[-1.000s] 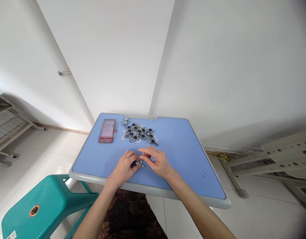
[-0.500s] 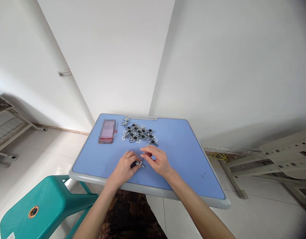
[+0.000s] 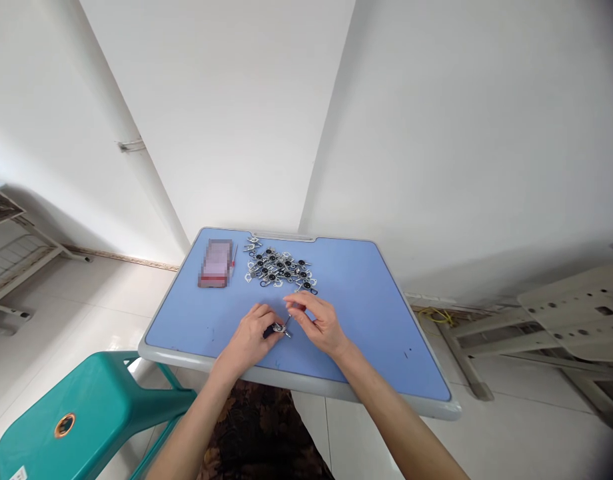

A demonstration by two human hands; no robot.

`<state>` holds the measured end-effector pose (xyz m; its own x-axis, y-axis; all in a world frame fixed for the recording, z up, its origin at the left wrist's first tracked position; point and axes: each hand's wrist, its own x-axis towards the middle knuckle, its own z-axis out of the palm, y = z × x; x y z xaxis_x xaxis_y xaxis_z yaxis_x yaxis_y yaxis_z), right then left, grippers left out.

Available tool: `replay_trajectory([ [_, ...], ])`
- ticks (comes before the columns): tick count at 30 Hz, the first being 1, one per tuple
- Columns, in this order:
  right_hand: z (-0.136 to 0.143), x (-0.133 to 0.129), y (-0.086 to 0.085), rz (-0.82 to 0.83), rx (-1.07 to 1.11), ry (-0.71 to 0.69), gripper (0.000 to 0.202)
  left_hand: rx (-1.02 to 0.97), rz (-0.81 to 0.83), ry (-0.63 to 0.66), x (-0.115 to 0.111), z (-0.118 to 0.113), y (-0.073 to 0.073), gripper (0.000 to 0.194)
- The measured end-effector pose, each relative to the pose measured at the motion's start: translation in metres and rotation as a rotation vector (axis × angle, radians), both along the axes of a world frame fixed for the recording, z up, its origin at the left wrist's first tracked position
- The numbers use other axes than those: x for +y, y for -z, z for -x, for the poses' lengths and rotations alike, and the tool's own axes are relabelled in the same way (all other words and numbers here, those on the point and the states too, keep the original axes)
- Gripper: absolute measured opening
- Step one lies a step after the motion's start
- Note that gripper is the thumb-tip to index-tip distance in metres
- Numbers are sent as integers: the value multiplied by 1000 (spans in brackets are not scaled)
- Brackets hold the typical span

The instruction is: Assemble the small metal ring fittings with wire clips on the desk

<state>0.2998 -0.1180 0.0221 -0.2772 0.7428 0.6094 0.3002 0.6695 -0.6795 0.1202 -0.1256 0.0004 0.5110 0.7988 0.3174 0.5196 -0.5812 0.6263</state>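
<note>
My left hand (image 3: 256,333) is closed on a small metal part (image 3: 280,329) with a black piece in it, low over the front half of the blue table (image 3: 366,333). In my right hand (image 3: 319,323) is a small screwdriver (image 3: 288,320); a bit of its red handle shows between the fingers, and its thin shaft slants down to the metal part. Whether the tip sits on a screw is too small to tell. Beyond my hands lies a pile of similar metal parts (image 3: 280,267) with round black centres, flat plates and dark rings.
Several U-shaped metal pieces (image 3: 252,244) lie behind the pile. To the left are a blurred-out phone-like slab (image 3: 215,263) and a thin tool with a red band (image 3: 232,263). A green stool (image 3: 96,400) stands at the table's left; a wall (image 3: 236,133) rises behind.
My right hand has shifted slightly to the right, and more of the screwdriver's shaft shows. My left hand keeps its hold on the metal part in nearly the same place.
</note>
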Motion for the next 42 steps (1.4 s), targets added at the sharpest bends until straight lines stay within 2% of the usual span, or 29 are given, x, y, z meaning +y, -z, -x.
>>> replay_trajectory([
  [4, -3, -3, -4, 69, 26, -81, 31, -6, 12, 4, 0, 1, 0, 10],
  [9, 2, -3, -1, 26, 40, 61, 13, 0, 17, 1, 1, 0, 2, 11],
  [14, 5, 1, 4, -3, 18, 69, 12, -1, 13, 5, 0, 0, 1, 10],
  [16, 4, 2, 6, -9, 6, 114, 7, 0, 15, 8, 0, 0, 0, 9],
  [19, 1, 3, 8, -27, -29, 160, 11, 0, 14, 11, -1, 1, -1, 10],
  [22, -2, 1, 6, -37, -81, 55, 17, -3, 10, 6, 0, 1, -1, 9],
  [26, -2, -1, 1, 47, -55, -75, 29, -14, 5, 3, 1, 1, 2, 8],
  [30, 4, 0, 4, 102, 35, -44, 18, -12, -3, 4, 0, 0, 1, 8],
  [35, 11, 4, 10, 48, 16, 43, 15, -7, -8, -8, -1, 0, -1, 7],
  [39, 5, 3, 5, -8, -46, -33, 27, -16, -6, 2, -1, 0, -1, 6],
  [42, -1, 1, -2, 37, -69, -109, 33, -6, -4, 5, 0, 0, 0, 7],
])
